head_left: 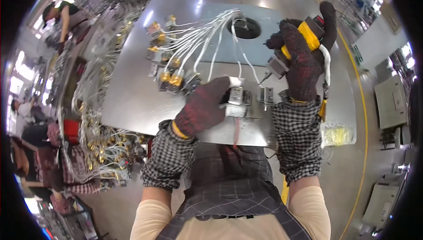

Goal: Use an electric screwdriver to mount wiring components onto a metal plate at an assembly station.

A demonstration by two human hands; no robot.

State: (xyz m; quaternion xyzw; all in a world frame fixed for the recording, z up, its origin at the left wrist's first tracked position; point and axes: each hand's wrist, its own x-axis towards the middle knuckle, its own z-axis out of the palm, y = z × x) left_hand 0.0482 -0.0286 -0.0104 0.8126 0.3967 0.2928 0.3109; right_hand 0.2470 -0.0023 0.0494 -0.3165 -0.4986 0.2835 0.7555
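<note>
My left hand [203, 108], in a dark red-and-black glove, closes on a small metal connector block [236, 95] near the table's front edge. A second metal connector [265, 95] stands just right of it, with a white cable running up from it. My right hand [303, 59], gloved alike, grips a power screwdriver [308, 36] wrapped in yellow tape. The tool tilts down to the left, and its thin bit [265, 78] ends just above the second connector. Whether the tip touches it I cannot tell.
White cables [207, 31] fan out from a dark round hole [245, 28] in the metal table [132, 103]. Several connectors with yellow parts [175, 80] lie at their left ends. A clear package [337, 135] is at the right corner. More harnesses [105, 147] and co-workers [72, 17] are left.
</note>
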